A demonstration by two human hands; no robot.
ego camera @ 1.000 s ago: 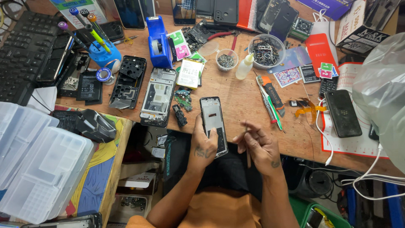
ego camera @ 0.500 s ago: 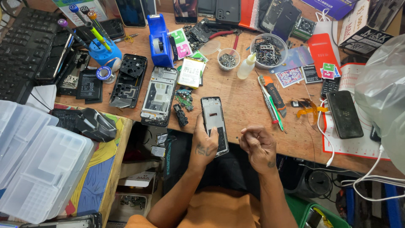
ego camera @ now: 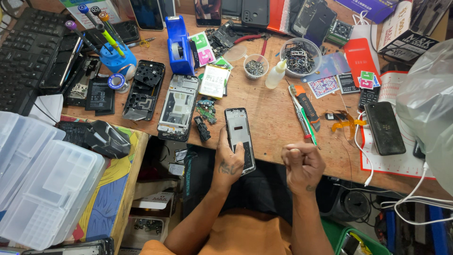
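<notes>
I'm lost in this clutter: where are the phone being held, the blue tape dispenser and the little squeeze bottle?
phone [ego camera: 237, 130], head view, upper screen.
blue tape dispenser [ego camera: 175, 33], head view, top.
squeeze bottle [ego camera: 274, 76], head view, body.

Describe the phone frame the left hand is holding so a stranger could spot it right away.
Find the wooden workbench, then its near edge, where the left hand grips a phone frame. Unlike the opened frames further left, it is held, not lying loose.

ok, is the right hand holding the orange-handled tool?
No, the right hand is a closed fist at the desk edge, while the orange-handled tool lies apart on the desk.
</notes>
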